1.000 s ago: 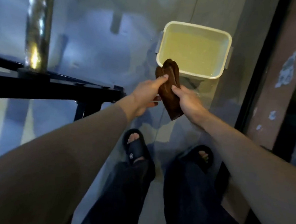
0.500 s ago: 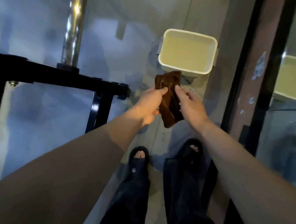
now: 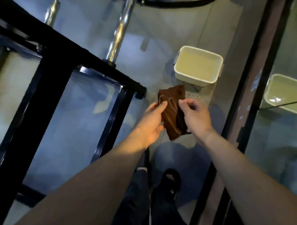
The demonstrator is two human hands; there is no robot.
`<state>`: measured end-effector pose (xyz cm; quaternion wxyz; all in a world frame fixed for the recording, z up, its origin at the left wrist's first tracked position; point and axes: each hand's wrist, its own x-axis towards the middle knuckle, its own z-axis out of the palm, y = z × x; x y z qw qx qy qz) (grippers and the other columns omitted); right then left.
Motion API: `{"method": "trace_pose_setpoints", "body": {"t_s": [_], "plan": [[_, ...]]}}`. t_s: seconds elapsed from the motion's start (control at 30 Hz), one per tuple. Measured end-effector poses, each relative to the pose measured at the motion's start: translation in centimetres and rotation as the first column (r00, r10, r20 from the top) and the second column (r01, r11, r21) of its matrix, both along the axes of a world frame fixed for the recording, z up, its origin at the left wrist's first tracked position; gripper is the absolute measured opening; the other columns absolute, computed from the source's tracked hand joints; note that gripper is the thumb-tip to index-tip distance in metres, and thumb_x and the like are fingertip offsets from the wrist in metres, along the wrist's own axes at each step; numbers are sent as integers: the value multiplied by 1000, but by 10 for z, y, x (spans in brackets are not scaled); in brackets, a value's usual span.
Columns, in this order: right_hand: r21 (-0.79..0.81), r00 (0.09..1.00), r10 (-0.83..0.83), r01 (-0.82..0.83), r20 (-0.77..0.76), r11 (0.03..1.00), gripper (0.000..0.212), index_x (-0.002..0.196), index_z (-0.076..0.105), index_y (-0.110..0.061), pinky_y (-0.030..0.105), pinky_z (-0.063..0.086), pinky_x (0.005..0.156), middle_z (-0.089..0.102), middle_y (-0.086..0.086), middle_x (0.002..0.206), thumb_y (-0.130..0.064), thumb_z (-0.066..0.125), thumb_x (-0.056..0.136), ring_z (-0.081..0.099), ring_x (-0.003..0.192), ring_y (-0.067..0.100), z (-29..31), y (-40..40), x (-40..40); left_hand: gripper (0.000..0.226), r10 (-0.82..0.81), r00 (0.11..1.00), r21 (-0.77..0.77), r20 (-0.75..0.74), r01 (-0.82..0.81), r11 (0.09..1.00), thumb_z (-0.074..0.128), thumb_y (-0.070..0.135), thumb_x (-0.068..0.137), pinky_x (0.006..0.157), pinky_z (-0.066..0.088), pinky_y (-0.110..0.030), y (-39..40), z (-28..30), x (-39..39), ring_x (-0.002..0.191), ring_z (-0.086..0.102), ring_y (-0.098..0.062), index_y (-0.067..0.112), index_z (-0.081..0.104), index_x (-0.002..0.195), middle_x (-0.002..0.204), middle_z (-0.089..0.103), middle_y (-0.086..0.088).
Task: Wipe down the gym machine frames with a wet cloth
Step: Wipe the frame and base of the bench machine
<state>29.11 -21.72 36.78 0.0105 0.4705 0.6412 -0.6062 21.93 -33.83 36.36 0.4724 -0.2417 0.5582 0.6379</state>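
Evidently early | I saw left hand [image 3: 151, 123] and right hand [image 3: 194, 116] pinching brown cloth [image 3: 171, 112] | black frame [image 3: 56, 78] at 9 o'clock unwiped, I judged.

**Floor-level surroundings, seen from above**

A cream tub [image 3: 198, 66] of pale liquid stands on the grey floor [image 3: 81, 124] — small wet spots lie on the floor just in front of it. At right, a mirror [image 3: 286, 143] in a dark frame shows the tub's reflection [image 3: 289, 94]. Below, dark trousers [image 3: 135, 198] and a black sandal [image 3: 170, 183] — toes visible — appear near the bottom edge.
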Motion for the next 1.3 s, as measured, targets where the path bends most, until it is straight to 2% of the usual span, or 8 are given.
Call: {"method": "trace_pose_setpoints", "body": {"t_s": [0.27, 0.43, 0.53, 0.63, 0.8, 0.97, 1.17, 1.3], "plan": [[17, 981, -172, 174, -95, 985, 23, 115, 57, -17, 30, 44, 88, 63, -1, 103, -34, 44, 111, 61, 99, 12, 61, -44, 17, 34, 151, 989, 4, 3, -151, 989, 49, 36, 108, 98, 54, -38, -42, 62, 19, 109, 67, -22, 22, 60, 137, 116, 73, -8], [-194, 947, -248, 209, -206, 958, 44, 127, 63, -10, 33, 59, 93, 75, 8, 112, -45, 63, 101, 72, 105, 18, 111, -77, 34, 39, 102, 994, 29, -48, -101, 995, 45, 49, 103, 72, 52, -31, -73, 107, 24, 81, 66, -17, 18, 68, 96, 77, 72, 1], [-283, 934, -293, 230, -205, 931, 51, 142, 57, -13, 39, 56, 103, 73, 5, 126, -28, 73, 96, 72, 112, 18, 139, -103, 46, 46, 20, 988, 9, -153, -19, 1000, 57, 58, 97, 86, 59, -39, -90, 146, 40, 96, 74, -20, 19, 69, 118, 99, 79, -3], [-324, 912, -365, 292, -190, 900, 54, 146, 54, -17, 46, 50, 110, 63, 7, 142, -19, 73, 96, 64, 125, 23, 172, -122, 52, 32, 16, 972, -50, -235, -29, 998, 68, 29, 98, 84, 61, -40, -109, 179, 52, 95, 75, -23, 17, 63, 128, 108, 77, -10], [-162, 949, -230, 198, -215, 967, 54, 138, 63, -16, 41, 55, 103, 70, 3, 127, -31, 76, 87, 68, 115, 20, 214, -129, 46, 28, 173, 951, -86, -258, -200, 976, 51, 28, 106, 76, 57, -33, -145, 223, 47, 88, 69, -22, 14, 59, 129, 108, 73, -11], [-135, 987, 20, -42, -158, 990, 12, 96, 63, -22, 18, 44, 44, 66, 1, 78, -11, 66, 99, 64, 67, 16, 262, -140, 21, 34, 390, 866, -50, -314, -425, 904, 48, 37, 107, 52, 58, -29, -216, 270, 50, 71, 75, -15, 20, 60, 134, 102, 75, -6], [214, 882, 427, -386, -200, 897, 43, 107, 64, -20, 44, 59, 90, 75, 0, 98, -49, 67, 76, 72, 96, 21, 287, -193, -24, 29, 460, 780, -155, -425, -563, 812, 74, 20, 93, 83, 61, -45, -296, 305, 59, 93, 72, -27, 17, 59, 117, 110, 74, -14], [274, 794, 576, -520, -193, 809, 29, 96, 70, -14, 47, 58, 81, 75, 9, 91, -42, 66, 89, 70, 88, 25, 338, -249, -32, 29, 509, 770, -165, -383, -600, 783, 57, 11, 94, 83, 60, -42, -340, 323, 57, 93, 72, -29, 15, 64, 121, 106, 75, -12]]}}
